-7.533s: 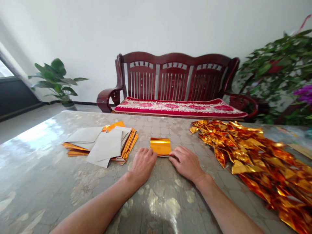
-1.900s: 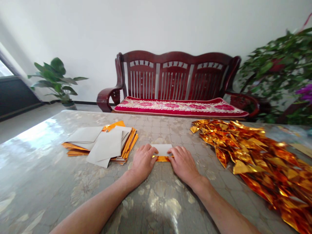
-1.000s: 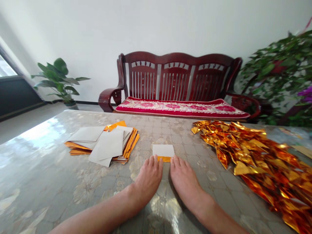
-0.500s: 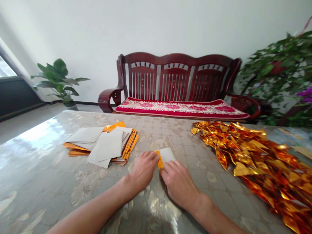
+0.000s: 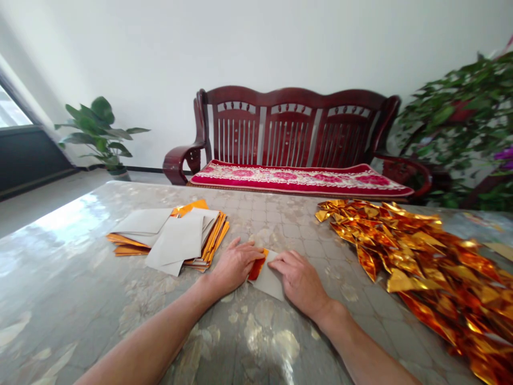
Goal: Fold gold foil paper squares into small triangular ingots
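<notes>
A small folded sheet of gold foil paper (image 5: 267, 275), white side up with an orange-gold strip along its left edge, lies on the table between my hands. My left hand (image 5: 233, 264) rests on its left edge, fingers pressed on the gold strip. Over the sheet's right part lies my right hand (image 5: 297, 279), fingers bent and pressing down. Both hands hold the sheet flat against the table.
A stack of flat gold and white sheets (image 5: 172, 238) lies to the left. A big pile of folded gold foil pieces (image 5: 417, 254) covers the right side. The glossy marble table (image 5: 80, 278) has a wooden bench (image 5: 296, 144) and plants (image 5: 98, 128) behind it.
The sheet went from gold side up to white side up. It has been turned from square-on to slanted, and both hands now press on it closer to me.
</notes>
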### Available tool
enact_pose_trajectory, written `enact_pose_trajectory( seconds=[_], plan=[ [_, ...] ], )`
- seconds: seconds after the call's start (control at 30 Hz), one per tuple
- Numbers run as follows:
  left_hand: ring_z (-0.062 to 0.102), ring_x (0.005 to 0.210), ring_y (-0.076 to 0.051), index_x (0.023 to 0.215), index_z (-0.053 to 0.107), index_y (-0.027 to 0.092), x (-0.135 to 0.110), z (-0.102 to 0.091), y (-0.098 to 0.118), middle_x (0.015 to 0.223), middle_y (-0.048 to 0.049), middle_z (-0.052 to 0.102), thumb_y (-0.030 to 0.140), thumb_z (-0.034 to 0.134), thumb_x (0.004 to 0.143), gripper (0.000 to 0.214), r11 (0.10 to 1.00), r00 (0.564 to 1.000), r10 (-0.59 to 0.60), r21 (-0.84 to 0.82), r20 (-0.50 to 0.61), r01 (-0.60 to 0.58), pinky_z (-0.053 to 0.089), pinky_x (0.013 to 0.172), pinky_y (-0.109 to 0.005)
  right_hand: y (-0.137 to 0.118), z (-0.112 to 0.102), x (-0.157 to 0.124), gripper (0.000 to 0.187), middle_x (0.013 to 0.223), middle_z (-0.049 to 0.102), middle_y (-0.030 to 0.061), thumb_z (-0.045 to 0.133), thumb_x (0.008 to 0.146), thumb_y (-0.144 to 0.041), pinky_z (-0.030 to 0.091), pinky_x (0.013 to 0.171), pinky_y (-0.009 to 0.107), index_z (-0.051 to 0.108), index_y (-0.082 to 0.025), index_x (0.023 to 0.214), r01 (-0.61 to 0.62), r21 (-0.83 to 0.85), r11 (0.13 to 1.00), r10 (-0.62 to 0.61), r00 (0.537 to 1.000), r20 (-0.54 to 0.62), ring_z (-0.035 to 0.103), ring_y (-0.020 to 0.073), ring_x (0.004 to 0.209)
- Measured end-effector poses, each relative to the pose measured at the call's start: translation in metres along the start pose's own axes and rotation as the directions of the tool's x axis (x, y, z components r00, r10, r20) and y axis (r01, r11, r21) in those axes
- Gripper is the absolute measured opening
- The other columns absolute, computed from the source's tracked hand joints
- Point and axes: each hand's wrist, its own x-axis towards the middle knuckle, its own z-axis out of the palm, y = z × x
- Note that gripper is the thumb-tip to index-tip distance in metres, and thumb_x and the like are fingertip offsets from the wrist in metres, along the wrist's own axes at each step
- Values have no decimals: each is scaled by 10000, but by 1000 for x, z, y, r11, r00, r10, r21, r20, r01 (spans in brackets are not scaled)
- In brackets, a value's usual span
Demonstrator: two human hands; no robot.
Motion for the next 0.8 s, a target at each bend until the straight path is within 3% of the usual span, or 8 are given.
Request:
enact_pose_trajectory(
  seconds=[0.27, 0.57, 0.8],
  plan=[
    [510, 1334, -234, 1230, 665, 299, 1, -1, -1, 1341, -10, 640, 54, 420, 901, 478, 1000, 1000, -5, -26, 12, 5, 295, 1169, -519, -2, 1, 1, 365, 971, 653, 51, 439, 927, -34, 435, 846, 312, 690, -231, 1104, 33, -41, 999, -33, 999, -3, 539, 193, 941],
    [531, 1312, -223, 1233, 654, 285, 1, 2, -2, 1292, -22, 673, 117, 456, 941, 391, 1000, 999, 7, -25, -31, -7, 309, 1165, -496, -5, 0, 2, 385, 954, 655, 43, 470, 915, -44, 421, 832, 314, 683, -244, 1166, 59, -44, 997, -60, 998, -10, 532, 194, 921],
    [541, 1301, -218, 1222, 656, 278, 2, 4, -5, 1266, -29, 686, 100, 470, 931, 389, 998, 998, 45, -43, -50, -47, 333, 1151, -488, -12, 0, 4, 299, 1020, 644, 47, 493, 947, -121, 408, 865, 322, 682, -246, 1142, 75, -85, 994, -71, 996, 56, 529, 197, 973]
  ],
)
